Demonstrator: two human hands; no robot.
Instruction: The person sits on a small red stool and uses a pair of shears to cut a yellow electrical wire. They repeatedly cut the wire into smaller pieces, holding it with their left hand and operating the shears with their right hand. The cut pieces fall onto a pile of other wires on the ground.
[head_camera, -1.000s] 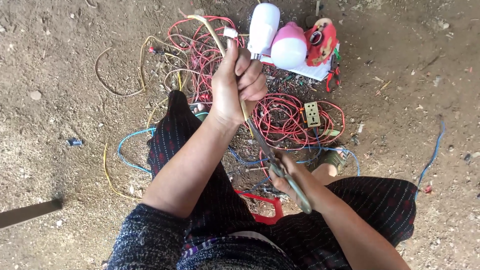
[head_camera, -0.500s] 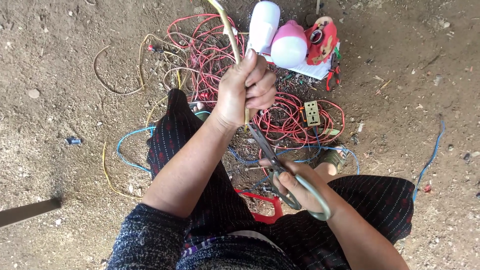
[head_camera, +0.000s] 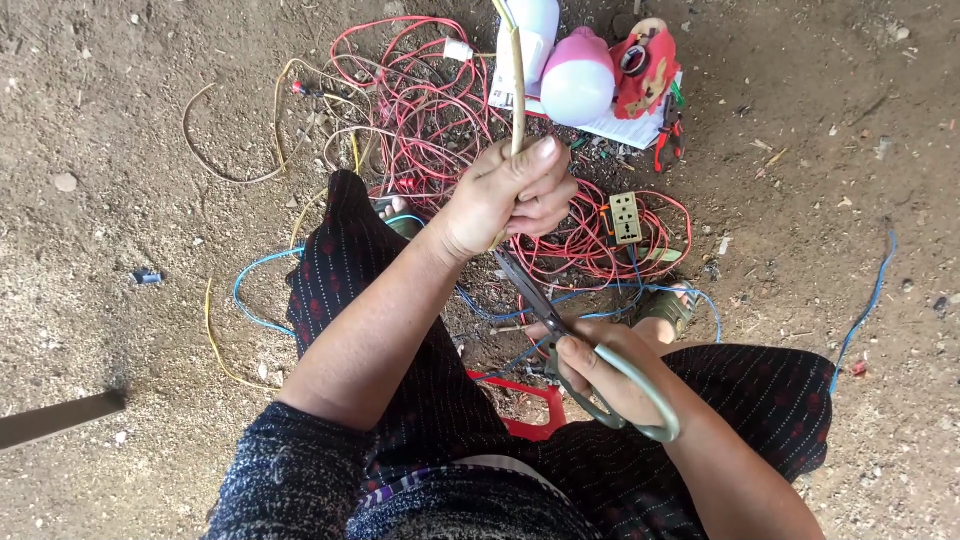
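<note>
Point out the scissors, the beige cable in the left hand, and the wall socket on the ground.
scissors (head_camera: 640, 400): head view, grey handle loop.
beige cable (head_camera: 517, 90): head view, stretch above the fist.
wall socket (head_camera: 626, 217): head view, its face.

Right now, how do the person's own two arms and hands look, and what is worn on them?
Both forearms are bare, and the left hand and right hand wear no gloves, rings or watch that I can see. A dark knitted sleeve with fine pale flecks covers the left upper arm down to about the elbow. The right arm shows no sleeve within the picture. The fingernails are short and plain.
</note>
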